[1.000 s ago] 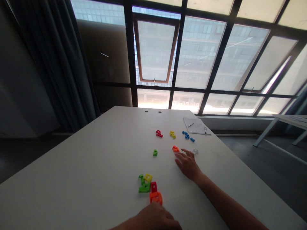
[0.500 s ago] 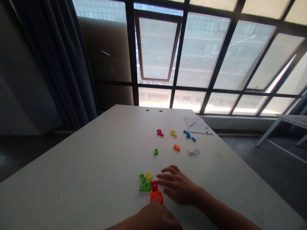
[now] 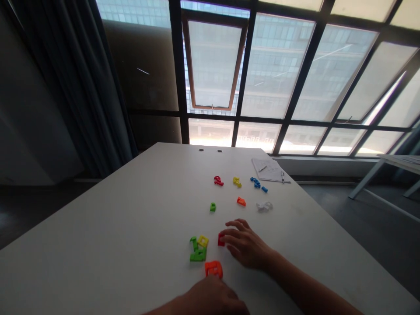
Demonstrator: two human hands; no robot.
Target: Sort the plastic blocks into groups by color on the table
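Observation:
My right hand (image 3: 244, 245) reaches in from the right with its fingertips on a small red plastic block (image 3: 221, 239), whose right side they cover. My left hand (image 3: 215, 297) is low in the view, touching the near edge of an orange plastic piece (image 3: 213, 268); the back of the hand hides its fingers. Left of the red block, green pieces (image 3: 198, 254) lie beside a yellow square piece (image 3: 203, 240) with a hole in it.
Farther back on the white table (image 3: 131, 218) lie red (image 3: 218, 180), yellow (image 3: 237, 182), blue (image 3: 255, 182), orange (image 3: 241, 201), green (image 3: 213, 207) and white pieces (image 3: 264, 206). Paper (image 3: 271, 169) with pens on it is near the right edge. Windows rise beyond.
The red block has moved away from the orange piece, to the right and farther back, together with my right hand. My left hand has stayed at the orange piece.

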